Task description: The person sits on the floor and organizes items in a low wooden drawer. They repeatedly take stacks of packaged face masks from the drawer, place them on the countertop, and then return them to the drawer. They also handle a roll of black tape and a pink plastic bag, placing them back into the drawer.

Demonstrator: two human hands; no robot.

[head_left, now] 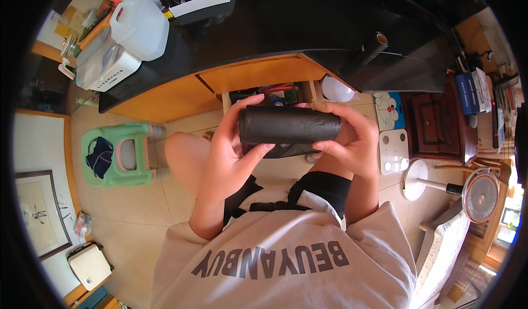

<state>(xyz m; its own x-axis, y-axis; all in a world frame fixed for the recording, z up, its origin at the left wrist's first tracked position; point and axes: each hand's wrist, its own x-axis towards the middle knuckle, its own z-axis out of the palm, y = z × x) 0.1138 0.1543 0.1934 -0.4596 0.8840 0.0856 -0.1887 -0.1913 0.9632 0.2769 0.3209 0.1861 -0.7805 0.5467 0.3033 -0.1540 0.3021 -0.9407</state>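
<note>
A roll of black plastic bags [291,124] lies level between my hands, above my lap. My left hand [243,144] grips one end of it, the thumb below and the fingers above. At the other end my right hand [350,139] holds it the same way; a tan wrapping, perhaps a bandage, is on one finger. Behind the roll stands an open drawer [310,92] with mixed small items, partly hidden by the hands. On the black desktop [247,40] rests another dark roll with a cardboard core [373,47].
A white plastic jug [142,26], a lidded storage box [109,67] and a box of bottles [202,4] stand on the desktop's left. A green stool [93,156] is at left; a bathroom scale [394,151] and a fan [480,195] are at right.
</note>
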